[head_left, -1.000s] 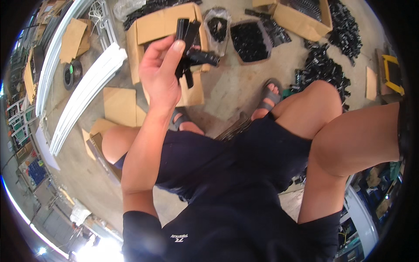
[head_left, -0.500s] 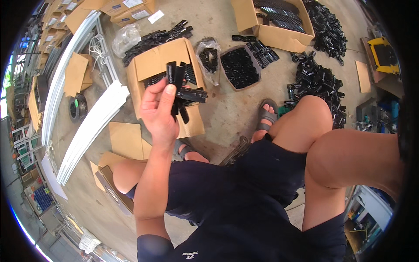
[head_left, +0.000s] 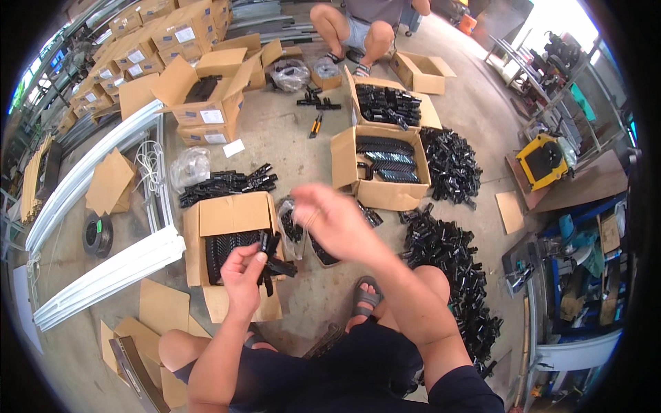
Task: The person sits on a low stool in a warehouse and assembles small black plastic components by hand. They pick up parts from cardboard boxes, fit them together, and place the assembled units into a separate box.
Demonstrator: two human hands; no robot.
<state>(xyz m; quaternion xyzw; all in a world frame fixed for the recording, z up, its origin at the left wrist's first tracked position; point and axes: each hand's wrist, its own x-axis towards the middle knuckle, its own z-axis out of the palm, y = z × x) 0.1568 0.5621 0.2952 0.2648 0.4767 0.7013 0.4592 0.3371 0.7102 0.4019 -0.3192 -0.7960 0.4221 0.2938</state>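
Note:
My left hand (head_left: 244, 275) is closed around a few glossy black plastic pieces (head_left: 281, 267), short and tube-like, pointing different ways. It is above the front edge of an open cardboard box (head_left: 235, 215), in which ribbed black pieces (head_left: 219, 256) lie in rows. My right hand (head_left: 332, 219) is raised, ahead of and to the right of the left one. Motion smears its fingers, and I cannot make out anything in them. Below it, a clear plastic bag (head_left: 295, 237) of black parts and a tub of small black parts (head_left: 322, 253) are partly covered by my hand and forearm.
Loose black pieces lie in a large pile (head_left: 447, 265) at right and a smaller heap (head_left: 231, 184) behind the box. Another open carton (head_left: 392, 198) holds stacked black rows. White metal strips (head_left: 113, 279) lie at left. Ahead, a person (head_left: 375, 31) squats near an orange-and-black cutter (head_left: 315, 126).
The view has tilted up, bringing the far floor and another person into sight. My right hand has swung up and forward from the right side. My left hand still grips the black pieces.

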